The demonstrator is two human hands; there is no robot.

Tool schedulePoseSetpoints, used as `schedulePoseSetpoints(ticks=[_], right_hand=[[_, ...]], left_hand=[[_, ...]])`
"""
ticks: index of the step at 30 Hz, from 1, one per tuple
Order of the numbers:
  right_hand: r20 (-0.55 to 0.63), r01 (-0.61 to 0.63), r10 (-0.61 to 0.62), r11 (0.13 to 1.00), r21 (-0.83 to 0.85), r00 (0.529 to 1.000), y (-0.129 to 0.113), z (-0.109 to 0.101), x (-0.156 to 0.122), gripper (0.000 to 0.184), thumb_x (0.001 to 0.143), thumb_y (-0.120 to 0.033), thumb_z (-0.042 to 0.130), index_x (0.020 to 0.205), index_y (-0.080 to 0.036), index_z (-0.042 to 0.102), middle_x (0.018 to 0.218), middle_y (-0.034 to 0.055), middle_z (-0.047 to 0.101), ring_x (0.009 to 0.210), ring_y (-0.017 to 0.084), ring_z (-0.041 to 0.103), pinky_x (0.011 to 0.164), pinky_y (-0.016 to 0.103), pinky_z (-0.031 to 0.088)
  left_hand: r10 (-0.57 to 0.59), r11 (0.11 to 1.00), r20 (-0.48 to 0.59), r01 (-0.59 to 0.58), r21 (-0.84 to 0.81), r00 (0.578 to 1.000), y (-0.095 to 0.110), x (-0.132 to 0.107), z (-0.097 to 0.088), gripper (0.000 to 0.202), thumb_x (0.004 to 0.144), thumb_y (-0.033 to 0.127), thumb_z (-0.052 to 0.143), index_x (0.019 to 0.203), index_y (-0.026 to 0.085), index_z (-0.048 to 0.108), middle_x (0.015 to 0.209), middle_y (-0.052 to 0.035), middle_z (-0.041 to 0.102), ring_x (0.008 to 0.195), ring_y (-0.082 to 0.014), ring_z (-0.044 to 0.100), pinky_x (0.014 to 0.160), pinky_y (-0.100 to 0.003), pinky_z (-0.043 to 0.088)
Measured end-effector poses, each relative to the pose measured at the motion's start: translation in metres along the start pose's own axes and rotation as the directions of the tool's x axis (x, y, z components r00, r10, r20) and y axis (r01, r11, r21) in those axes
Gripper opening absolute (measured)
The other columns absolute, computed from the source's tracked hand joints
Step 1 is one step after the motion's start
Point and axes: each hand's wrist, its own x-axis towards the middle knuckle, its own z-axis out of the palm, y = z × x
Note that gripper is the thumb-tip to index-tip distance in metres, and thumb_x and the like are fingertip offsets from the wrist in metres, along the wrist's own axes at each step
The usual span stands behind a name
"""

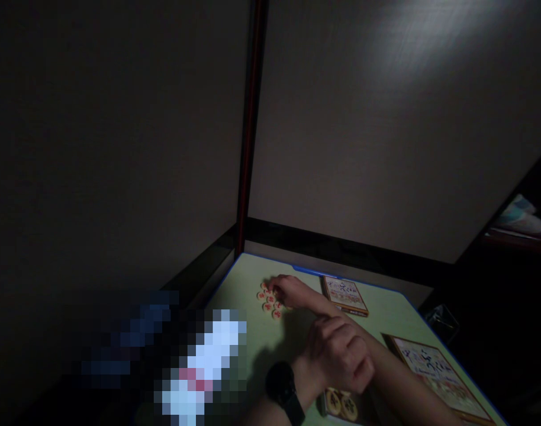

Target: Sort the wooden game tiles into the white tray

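My right hand point(290, 291) reaches across the table to a cluster of round wooden Chinese chess pieces point(267, 307) with red characters. Its fingertips are pinched together on a piece at the cluster's right edge, which they partly cover. Nearer to me, my left hand point(340, 354), with a dark watch point(282, 381) on its wrist, is curled closed in front of my right forearm. What it holds, if anything, is hidden. Below it, an open box point(326, 410) shows larger round pieces with dark characters point(349, 406), partly covered by my arms.
The pale green table point(244, 269) has a blue edge and stands in a corner between wall panels point(363, 130). A printed box point(345, 294) lies behind my right forearm, a larger printed one point(443, 373) to its right. A pixelated bright patch point(208, 361) covers the left side.
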Motion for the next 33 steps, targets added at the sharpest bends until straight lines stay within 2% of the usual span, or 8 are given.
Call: schedulePoseSetpoints(ticks=[12, 15, 17, 19, 21, 24, 29, 33], right_hand=[[-0.101, -0.042, 0.048, 0.997, 0.062, 0.994, -0.001, -0.002, -0.010, 0.028, 0.072, -0.003, 0.051, 0.096, -0.018, 0.054, 0.077, 0.0004, 0.059, 0.068, 0.013, 0.049, 0.064, 0.023, 0.036], [-0.185, -0.092, 0.110, 0.990, 0.104, 0.977, 0.008, -0.014, -0.028, 0.026, 0.076, -0.008, 0.049, 0.100, -0.019, 0.049, 0.076, -0.0015, 0.057, 0.065, 0.013, 0.048, 0.061, 0.023, 0.037], [-0.255, -0.129, 0.159, 0.983, 0.129, 0.954, 0.012, -0.025, -0.049, 0.022, 0.082, -0.013, 0.044, 0.103, -0.020, 0.047, 0.077, -0.0013, 0.057, 0.065, 0.014, 0.050, 0.060, 0.024, 0.039], [-0.346, -0.154, 0.202, 0.975, 0.161, 0.916, 0.012, -0.035, -0.078, 0.019, 0.087, -0.019, 0.040, 0.105, -0.021, 0.045, 0.082, 0.0003, 0.059, 0.070, 0.016, 0.054, 0.063, 0.026, 0.043], [-0.494, -0.127, 0.230, 0.964, 0.233, 0.838, 0.006, -0.041, -0.110, 0.018, 0.090, -0.022, 0.043, 0.107, -0.021, 0.044, 0.089, 0.0031, 0.062, 0.077, 0.018, 0.059, 0.069, 0.029, 0.047], [-0.620, -0.117, 0.249, 0.962, 0.246, 0.744, -0.011, -0.038, -0.152, 0.018, 0.094, -0.022, 0.043, 0.112, -0.022, 0.045, 0.101, 0.0080, 0.063, 0.089, 0.020, 0.063, 0.079, 0.034, 0.050], [-0.763, -0.127, 0.130, 0.990, 0.063, 0.633, -0.034, -0.021, -0.182, 0.021, 0.092, -0.015, 0.046, 0.113, -0.021, 0.047, 0.103, 0.0097, 0.063, 0.095, 0.022, 0.062, 0.081, 0.036, 0.052], [-0.810, -0.115, 0.048, 0.993, -0.024, 0.585, -0.038, -0.015, -0.182, 0.023, 0.090, -0.011, 0.045, 0.111, -0.020, 0.050, 0.101, 0.0103, 0.064, 0.094, 0.024, 0.060, 0.081, 0.039, 0.052]], left_hand=[[-0.027, 0.999, -0.055, 0.025, -0.042, 0.998, -0.001, 0.000, 0.001, 0.018, 0.073, 0.018, 0.049, 0.056, 0.019, 0.050, 0.053, -0.0013, 0.051, 0.054, -0.0149, 0.050, 0.051, -0.029, 0.039], [-0.184, 0.978, -0.061, 0.177, -0.112, 0.981, -0.005, 0.002, -0.001, 0.020, 0.077, 0.014, 0.046, 0.058, 0.020, 0.048, 0.056, -0.0015, 0.052, 0.057, -0.0143, 0.050, 0.056, -0.028, 0.039], [-0.383, 0.913, -0.049, 0.370, -0.171, 0.923, -0.011, 0.004, -0.003, 0.024, 0.083, 0.014, 0.043, 0.061, 0.020, 0.046, 0.060, -0.0016, 0.053, 0.060, -0.0138, 0.050, 0.059, -0.028, 0.037], [-0.613, 0.771, -0.021, 0.592, -0.235, 0.790, -0.017, 0.007, -0.002, 0.028, 0.090, 0.018, 0.040, 0.062, 0.021, 0.044, 0.063, -0.0009, 0.053, 0.061, -0.0132, 0.050, 0.059, -0.027, 0.035], [-0.797, 0.560, 0.035, 0.759, -0.333, 0.603, -0.023, 0.010, 0.000, 0.028, 0.093, 0.027, 0.041, 0.066, 0.021, 0.044, 0.064, 0.0004, 0.053, 0.061, -0.0127, 0.050, 0.059, -0.026, 0.034], [-0.883, 0.201, 0.267, 0.826, -0.526, 0.386, -0.025, 0.014, 0.004, 0.025, 0.091, 0.039, 0.048, 0.077, 0.020, 0.053, 0.071, 0.0003, 0.059, 0.067, -0.0133, 0.053, 0.062, -0.024, 0.037], [-0.613, -0.377, 0.716, 0.673, -0.637, 0.335, -0.017, 0.013, 0.004, 0.041, 0.070, 0.046, 0.076, 0.095, 0.015, 0.066, 0.099, -0.0078, 0.066, 0.087, -0.0176, 0.060, 0.074, -0.026, 0.045], [-0.544, -0.501, 0.775, 0.617, -0.607, 0.321, -0.016, 0.007, 0.002, 0.042, 0.060, 0.032, 0.086, 0.093, 0.013, 0.069, 0.096, -0.0090, 0.067, 0.084, -0.0159, 0.060, 0.081, -0.028, 0.045]])
